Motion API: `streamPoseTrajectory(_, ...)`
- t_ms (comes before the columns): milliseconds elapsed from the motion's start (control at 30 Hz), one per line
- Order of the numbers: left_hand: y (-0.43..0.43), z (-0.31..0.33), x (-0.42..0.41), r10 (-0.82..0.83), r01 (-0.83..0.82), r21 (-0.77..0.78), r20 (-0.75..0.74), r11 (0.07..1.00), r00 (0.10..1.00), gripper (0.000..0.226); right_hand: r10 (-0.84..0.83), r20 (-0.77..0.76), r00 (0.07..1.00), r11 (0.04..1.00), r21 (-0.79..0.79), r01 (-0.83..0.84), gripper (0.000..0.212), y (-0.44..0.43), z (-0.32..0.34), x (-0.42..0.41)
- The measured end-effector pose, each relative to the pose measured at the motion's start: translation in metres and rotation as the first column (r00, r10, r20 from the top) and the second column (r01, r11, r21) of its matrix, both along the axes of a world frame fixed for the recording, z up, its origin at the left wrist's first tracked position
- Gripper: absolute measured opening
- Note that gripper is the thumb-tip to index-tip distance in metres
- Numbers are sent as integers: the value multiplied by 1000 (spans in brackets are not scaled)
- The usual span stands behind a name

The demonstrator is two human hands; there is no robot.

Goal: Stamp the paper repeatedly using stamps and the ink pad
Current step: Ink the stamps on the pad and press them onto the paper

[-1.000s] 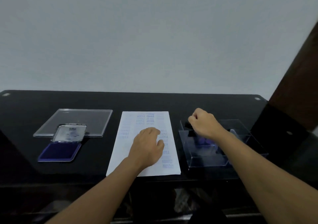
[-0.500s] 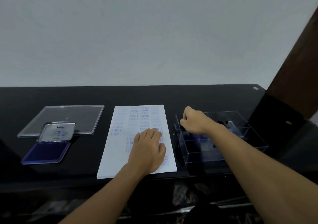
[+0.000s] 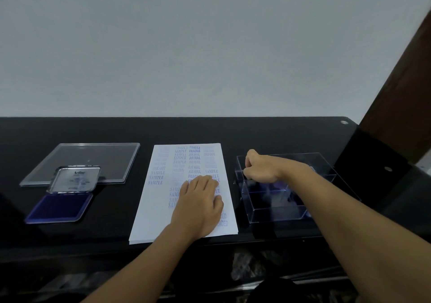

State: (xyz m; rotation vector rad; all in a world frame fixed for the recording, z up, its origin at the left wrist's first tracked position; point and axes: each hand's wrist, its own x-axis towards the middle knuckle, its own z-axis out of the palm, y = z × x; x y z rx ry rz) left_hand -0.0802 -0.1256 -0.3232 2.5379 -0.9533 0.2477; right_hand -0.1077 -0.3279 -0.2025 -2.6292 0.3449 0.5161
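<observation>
- The left hand (image 3: 198, 207) lies palm down on the near right part of the white sheet of paper (image 3: 154, 214). Its fingers (image 3: 205, 184) are straight, close together and flat on the page.
- The paper lies in the middle of the glossy black surface (image 3: 112, 228), with its near edge at the surface's front edge. It bears rows of blue stamped words, among them SAMPLE, FRAGILE and AIR MAIL.
- Left of the paper and well apart from it lies the rectangular blue ink pad (image 3: 58, 207). It is open, and its silvery hinged lid (image 3: 75, 179) is tilted up at the far side.
- Just right of the paper stands a clear plastic box with dividers (image 3: 277, 211). The bluish shapes (image 3: 275, 187) inside it are too blurred to make out.
- The right hand (image 3: 261, 168) is over the box's far left corner with its fingers curled under. I cannot tell whether they pinch anything.
- Behind the ink pad lies a flat clear plastic cover (image 3: 93, 156), and the pad's lid overlaps its near edge.
- Beyond the surface rises a plain pale grey wall (image 3: 210, 46), with a dark brown panel (image 3: 401, 88) at the far right.
</observation>
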Motion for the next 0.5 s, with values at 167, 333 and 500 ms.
streamPoseTrajectory(167, 0, 0, 0, 4, -4, 6, -5, 1000, 1000, 52, 8, 168, 986, 999, -44, 0, 16, -11, -5, 1)
streamPoseTrajectory(333, 0, -1, 0, 12, -12, 4, 13, 1000, 1000, 44, 7, 266, 964, 1000, -8, -4, 21, -11, -14, -2)
streamPoseTrajectory(500, 0, 0, 0, 12, -12, 19, 5, 1000, 1000, 42, 26, 197, 980, 998, -57, -15, 17, -13, -9, 1)
